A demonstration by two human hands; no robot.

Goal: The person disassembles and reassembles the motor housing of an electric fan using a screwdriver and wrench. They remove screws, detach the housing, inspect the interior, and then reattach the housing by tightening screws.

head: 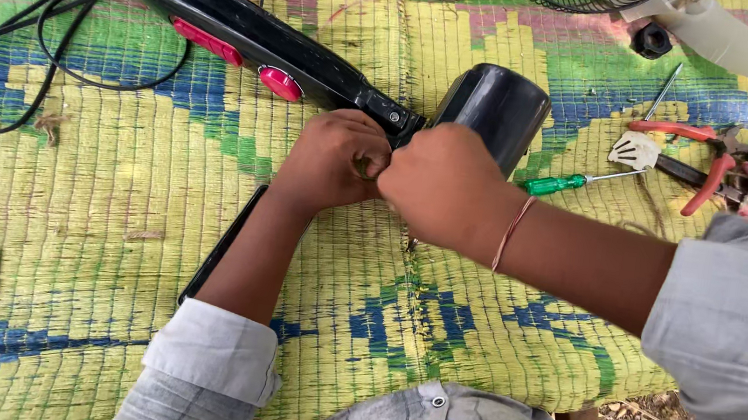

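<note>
On woven mat (111,208), hair dryer (315,67) lies touching both hands' (388,169) far side.

Single head-worn camera looks steeply down, close over the woven mat (108,236), its near edge bottom right.

No packages, labels, signs or screens in view.
</note>
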